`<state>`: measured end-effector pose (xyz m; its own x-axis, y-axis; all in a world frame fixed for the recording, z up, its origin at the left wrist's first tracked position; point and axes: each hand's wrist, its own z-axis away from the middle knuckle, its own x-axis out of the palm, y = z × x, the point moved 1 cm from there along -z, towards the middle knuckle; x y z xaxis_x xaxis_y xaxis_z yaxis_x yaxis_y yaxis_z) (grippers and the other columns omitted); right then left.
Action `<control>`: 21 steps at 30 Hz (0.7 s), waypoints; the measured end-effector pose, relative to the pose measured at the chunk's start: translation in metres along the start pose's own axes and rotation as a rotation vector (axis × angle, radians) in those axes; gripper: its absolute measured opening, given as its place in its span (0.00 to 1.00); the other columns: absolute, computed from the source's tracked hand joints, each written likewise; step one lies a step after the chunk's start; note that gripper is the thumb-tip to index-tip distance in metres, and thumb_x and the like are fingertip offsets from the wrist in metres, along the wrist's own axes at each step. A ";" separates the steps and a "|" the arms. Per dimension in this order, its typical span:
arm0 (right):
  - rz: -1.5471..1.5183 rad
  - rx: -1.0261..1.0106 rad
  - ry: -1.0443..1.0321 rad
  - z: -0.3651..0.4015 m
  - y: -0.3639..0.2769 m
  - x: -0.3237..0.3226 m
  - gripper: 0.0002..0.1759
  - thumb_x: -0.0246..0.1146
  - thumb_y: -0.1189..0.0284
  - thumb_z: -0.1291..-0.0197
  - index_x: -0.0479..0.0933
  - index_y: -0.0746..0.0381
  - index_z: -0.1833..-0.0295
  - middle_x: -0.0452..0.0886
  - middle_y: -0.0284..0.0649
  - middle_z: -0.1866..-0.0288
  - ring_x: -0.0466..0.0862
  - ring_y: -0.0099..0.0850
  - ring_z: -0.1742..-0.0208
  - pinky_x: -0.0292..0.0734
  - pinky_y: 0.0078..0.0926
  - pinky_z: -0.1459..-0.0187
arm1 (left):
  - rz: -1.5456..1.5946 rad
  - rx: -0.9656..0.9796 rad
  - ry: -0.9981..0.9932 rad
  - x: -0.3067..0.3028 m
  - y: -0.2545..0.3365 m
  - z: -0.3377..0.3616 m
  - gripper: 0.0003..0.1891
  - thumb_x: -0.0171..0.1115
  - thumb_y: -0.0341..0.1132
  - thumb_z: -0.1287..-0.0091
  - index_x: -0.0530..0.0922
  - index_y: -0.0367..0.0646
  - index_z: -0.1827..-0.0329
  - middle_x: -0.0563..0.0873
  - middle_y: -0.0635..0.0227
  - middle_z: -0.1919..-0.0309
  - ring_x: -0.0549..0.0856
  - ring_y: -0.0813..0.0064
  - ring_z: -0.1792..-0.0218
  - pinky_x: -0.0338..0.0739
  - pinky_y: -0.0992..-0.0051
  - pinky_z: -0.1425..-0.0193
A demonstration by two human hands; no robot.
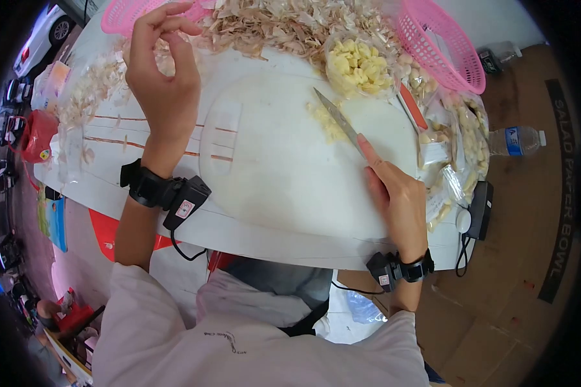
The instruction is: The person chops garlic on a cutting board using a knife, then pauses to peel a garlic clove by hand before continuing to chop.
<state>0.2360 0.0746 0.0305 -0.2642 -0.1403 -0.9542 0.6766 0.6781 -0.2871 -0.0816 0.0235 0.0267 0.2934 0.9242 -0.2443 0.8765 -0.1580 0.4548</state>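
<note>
My right hand [394, 193] is wrapped round a knife, its index finger stretched along the blade [339, 119]. That blade lies over a small pile of chopped pale-yellow pieces [329, 124] on the white cutting board [290, 174]. My left hand [164, 77] is raised over the left part of the table, fingers curled but apart, with nothing seen in it. Beyond the chopped pile sits a clear bag of peeled yellow cloves [358, 68]. To its right lies a red-handled tool [412, 108].
Dry skins [271, 26] heap along the table's far side. A pink basket [442, 48] stands at the far right, another [119, 16] at the far left. Bags of cloves [465, 135], a plastic bottle [519, 140] and a black box [481, 209] are on the right. A red bag [40, 135] is left.
</note>
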 end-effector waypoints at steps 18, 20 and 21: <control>-0.066 -0.129 0.144 0.006 0.005 0.004 0.33 0.63 0.75 0.38 0.69 0.44 0.26 0.79 0.40 0.74 0.80 0.38 0.75 0.74 0.37 0.72 | -0.293 -0.090 -0.317 0.003 -0.056 0.001 0.10 0.54 0.25 0.39 0.84 0.48 0.63 0.79 0.66 0.59 0.75 0.59 0.51 0.66 0.60 0.43; -0.077 -0.155 0.151 0.006 0.009 0.012 0.33 0.63 0.75 0.38 0.69 0.44 0.27 0.78 0.40 0.74 0.80 0.38 0.74 0.75 0.37 0.72 | -0.209 -0.124 -0.383 0.000 -0.059 -0.005 0.10 0.55 0.25 0.40 0.84 0.48 0.67 0.80 0.66 0.58 0.75 0.59 0.50 0.66 0.59 0.42; -0.078 -0.182 0.147 0.007 0.012 0.015 0.33 0.62 0.75 0.38 0.69 0.45 0.27 0.78 0.40 0.74 0.80 0.39 0.74 0.75 0.38 0.72 | -0.196 -0.047 -0.482 -0.003 -0.053 -0.008 0.09 0.55 0.23 0.41 0.84 0.46 0.69 0.81 0.64 0.56 0.76 0.59 0.49 0.66 0.60 0.40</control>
<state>0.2447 0.0756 0.0120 -0.4172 -0.1002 -0.9033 0.5188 0.7898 -0.3273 -0.1325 0.0321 0.0103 0.2781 0.6681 -0.6901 0.9175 0.0279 0.3967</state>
